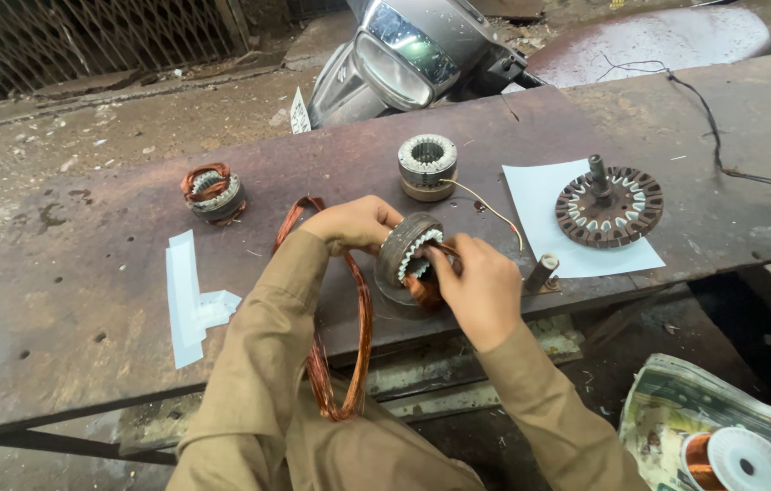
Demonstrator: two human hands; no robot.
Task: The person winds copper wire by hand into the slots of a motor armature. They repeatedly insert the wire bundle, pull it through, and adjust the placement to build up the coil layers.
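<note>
Copper wire in a long loop (340, 336) hangs nearest, draped over the left forearm and trailing down past the edge of the rusty metal surface (67, 309). Just beyond it, the left hand (354, 224) grips the outer rim of a small motor stator (411, 250), fingers curled tight around it, while the right hand (481, 286) pinches a bundle of copper coil at the stator's lower side, fingertips closed on the wire. To do this winding well, I judge the stator should be held steady and tilted toward the eyes, and the wire fed with even tension into the lined slots — no kinks, no scraped enamel. Right of the fingers stands a small cylinder (540, 271); farther off lie a second bare stator (427, 165), a wound one (213, 193) to the left, and a toothed rotor disc (609, 205) on white paper (540, 195). Which slot the wire enters is hidden by the right hand — the spool (738, 462) at bottom right is cut off.
</note>
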